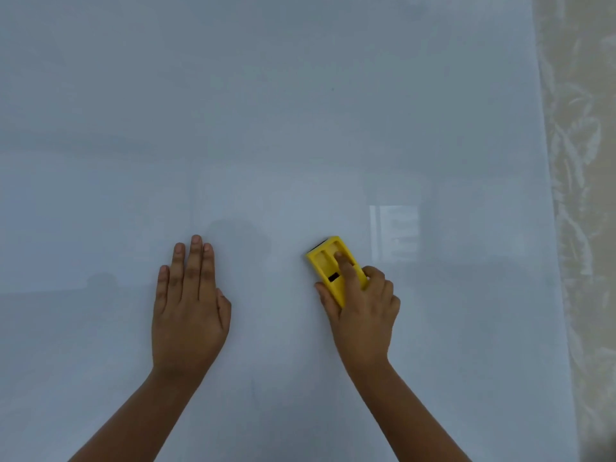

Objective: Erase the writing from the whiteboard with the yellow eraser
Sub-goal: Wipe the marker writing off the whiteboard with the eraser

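Observation:
The whiteboard (266, 111) fills nearly the whole head view, pale grey-white, and I see no writing on it. A yellow eraser (325, 261) with a dark pad underneath lies flat on the board right of centre. My right hand (363, 311) grips it, with the thumb on its left side and the index finger laid along its top. My left hand (190, 305) rests flat on the board to the left, palm down with the fingers held together, a hand's width away from the eraser.
The board's right edge runs down the frame near the right side. Beyond it lies a beige surface with a pale leaf pattern (580, 161). A bright window reflection (395, 233) shows on the board just above my right hand.

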